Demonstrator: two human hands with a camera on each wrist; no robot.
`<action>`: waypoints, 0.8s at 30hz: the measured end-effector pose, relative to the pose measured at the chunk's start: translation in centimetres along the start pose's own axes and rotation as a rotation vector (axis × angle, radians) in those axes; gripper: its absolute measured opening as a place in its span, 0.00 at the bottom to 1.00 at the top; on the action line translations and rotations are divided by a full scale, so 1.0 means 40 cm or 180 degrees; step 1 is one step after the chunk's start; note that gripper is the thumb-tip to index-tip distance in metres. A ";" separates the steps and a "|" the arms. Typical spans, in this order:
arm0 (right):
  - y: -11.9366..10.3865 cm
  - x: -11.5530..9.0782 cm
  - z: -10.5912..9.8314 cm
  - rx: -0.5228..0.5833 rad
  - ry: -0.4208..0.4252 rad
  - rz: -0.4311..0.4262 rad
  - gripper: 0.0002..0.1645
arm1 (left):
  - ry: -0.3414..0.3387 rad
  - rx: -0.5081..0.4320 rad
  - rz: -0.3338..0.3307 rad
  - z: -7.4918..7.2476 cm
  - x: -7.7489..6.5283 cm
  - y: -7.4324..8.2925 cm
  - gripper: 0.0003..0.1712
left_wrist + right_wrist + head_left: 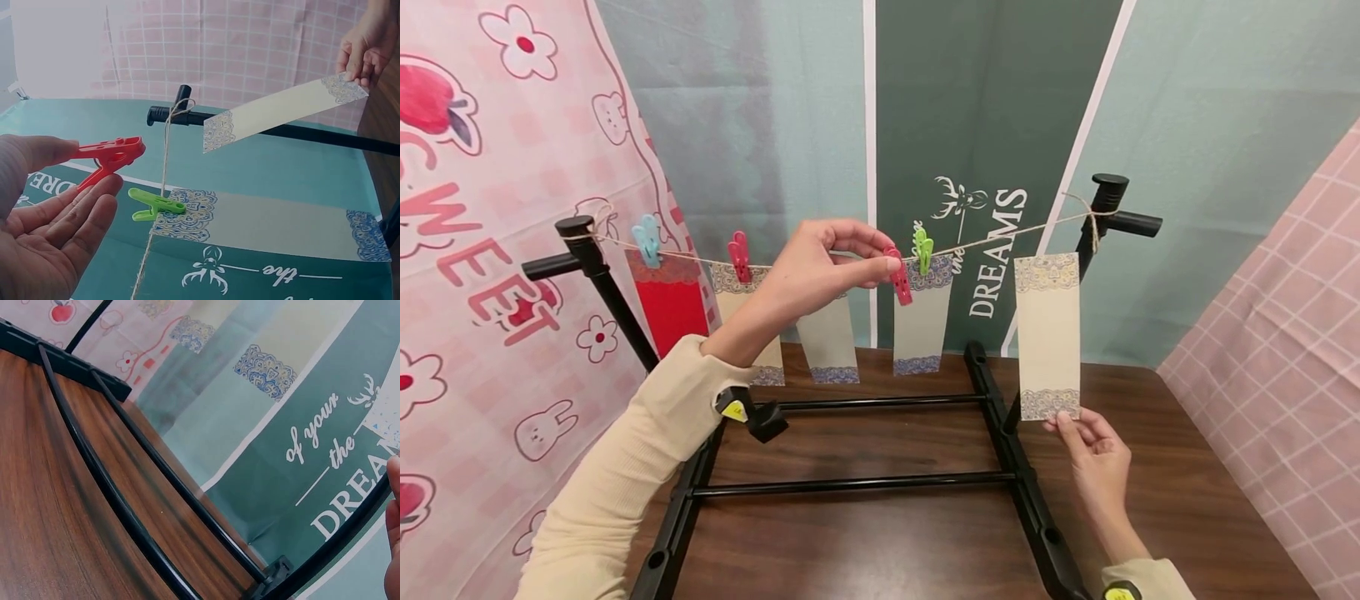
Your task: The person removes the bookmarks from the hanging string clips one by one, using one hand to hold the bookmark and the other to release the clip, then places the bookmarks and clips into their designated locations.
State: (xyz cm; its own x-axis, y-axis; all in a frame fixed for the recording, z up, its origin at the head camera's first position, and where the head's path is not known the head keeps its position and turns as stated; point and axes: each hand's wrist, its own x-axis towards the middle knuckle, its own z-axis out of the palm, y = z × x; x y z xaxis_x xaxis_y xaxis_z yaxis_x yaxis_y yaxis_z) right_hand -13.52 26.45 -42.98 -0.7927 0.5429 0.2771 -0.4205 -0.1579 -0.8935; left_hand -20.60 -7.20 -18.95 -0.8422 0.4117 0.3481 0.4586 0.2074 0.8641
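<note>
Between thumb and fingers my left hand [823,271] pinches a red clothespin [112,156], held apart from the twine in the left wrist view. My right hand [1097,467] grips the bottom edge of a cream card [1048,337] with patterned ends, upright below the right part of the twine [1000,239]. Nearest the left hand, a green clothespin [923,250] fastens a blue-bordered card [921,325] to the twine. Further left hang a red card [672,312] under a blue clothespin [647,240], a cream card [771,367] under another red clothespin [740,256], and a blue-bordered card [829,342].
The twine is tied between two black posts, the left post [617,308] and the right post [1105,200]. Black crossbars [857,483] join the stand's feet on the brown wooden table [850,542]. Printed cloths [797,108] hang behind and at both sides.
</note>
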 end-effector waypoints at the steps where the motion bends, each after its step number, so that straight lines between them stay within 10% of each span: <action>1: 0.001 0.000 -0.002 0.0002 -0.0007 -0.0013 0.04 | -0.0002 -0.0003 0.0004 -0.001 -0.004 -0.001 0.14; 24: -0.005 -0.030 -0.033 0.0053 -0.0355 -0.0357 0.12 | -0.0102 -0.0067 -0.0060 -0.008 -0.062 -0.040 0.14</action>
State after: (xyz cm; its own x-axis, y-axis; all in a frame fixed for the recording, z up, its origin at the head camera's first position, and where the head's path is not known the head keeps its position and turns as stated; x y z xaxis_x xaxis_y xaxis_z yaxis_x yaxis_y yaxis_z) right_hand -11.90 26.92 -43.59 -0.7841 0.4632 0.4131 -0.5156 -0.1156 -0.8490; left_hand -19.33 -8.82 -21.08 -0.8409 0.4363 0.3203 0.4364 0.1966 0.8780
